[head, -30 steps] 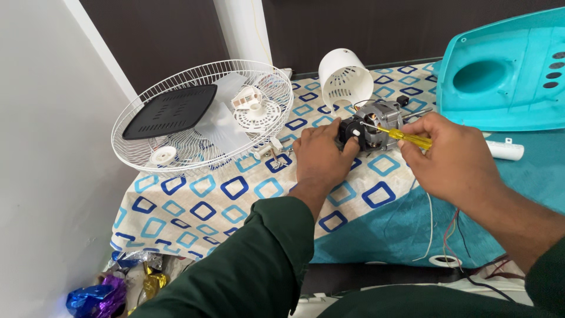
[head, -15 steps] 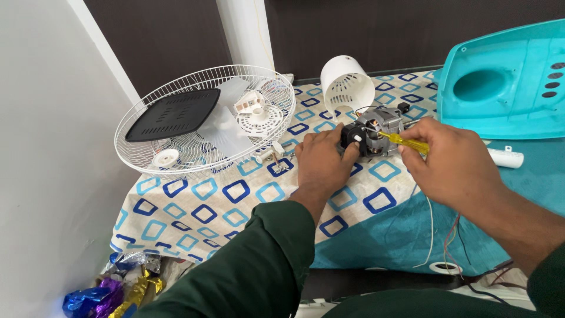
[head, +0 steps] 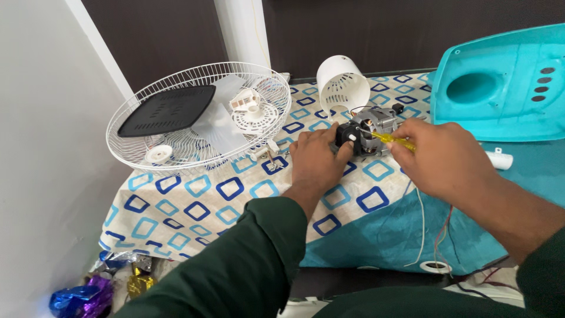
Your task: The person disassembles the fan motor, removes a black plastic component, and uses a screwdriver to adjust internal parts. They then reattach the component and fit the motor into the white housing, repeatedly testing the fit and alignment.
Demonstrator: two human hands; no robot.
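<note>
While a white fan guard (head: 197, 115) lies left of the grey motor (head: 371, 131) and a white cup (head: 343, 83) behind, left hand (head: 318, 159) grips the motor; right hand (head: 444, 159) closes on a yellow screwdriver (head: 393, 140).

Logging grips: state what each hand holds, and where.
Left hand grips the motor at its black front end. Right hand grips the yellow screwdriver by its handle, tip at the motor.

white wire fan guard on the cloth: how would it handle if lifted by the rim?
The fan guard is probably light for its size, being thin open wire. It may flex slightly. The black panel and white plastic parts lying loose inside would likely slide if it tilts.
</note>
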